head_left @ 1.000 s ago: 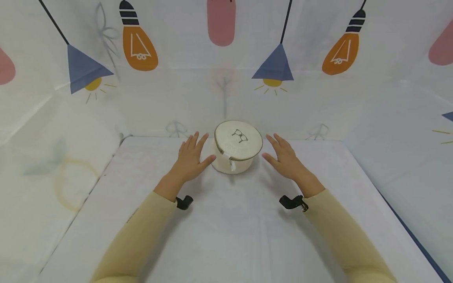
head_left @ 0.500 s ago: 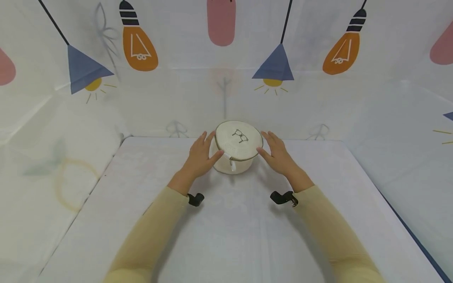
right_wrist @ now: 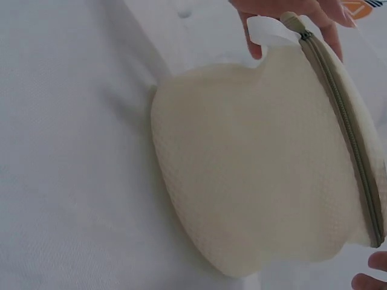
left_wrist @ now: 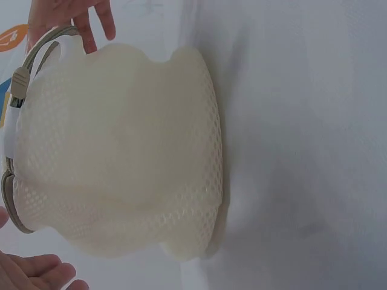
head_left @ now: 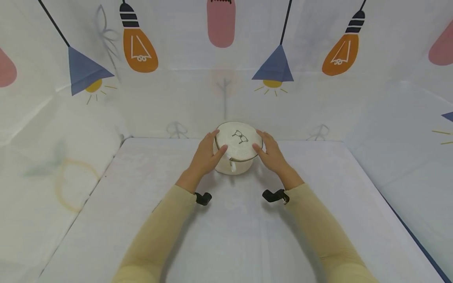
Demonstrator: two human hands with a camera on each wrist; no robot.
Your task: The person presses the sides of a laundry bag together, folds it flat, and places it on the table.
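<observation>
A round cream mesh laundry bag [head_left: 235, 167] with a zip round its top and a small glasses-like print on the lid stands upright on the white table. On its left side my left hand [head_left: 205, 155] has thumb and fingertips right at the lid's rim. Opposite it, my right hand [head_left: 270, 153] lies at the right rim, its thumb overlapping the lid. The left wrist view shows the bag's mesh wall [left_wrist: 121, 139] and the zip pull [left_wrist: 20, 83]. In the right wrist view the zip [right_wrist: 344, 121] runs along the lid's edge, and a white loop [right_wrist: 272, 31] shows by the left hand.
The white table [head_left: 233, 236] spreads in front of the bag. Right behind it rises a white cloth backdrop [head_left: 170, 98] printed with lamps and bulbs. More cloth walls stand at left and right. Each wrist wears a black camera mount [head_left: 203, 198].
Both hands have moved inward from either side, from apart from the bag to its rim, thumbs now over the lid's edge. The bag has stayed in place.
</observation>
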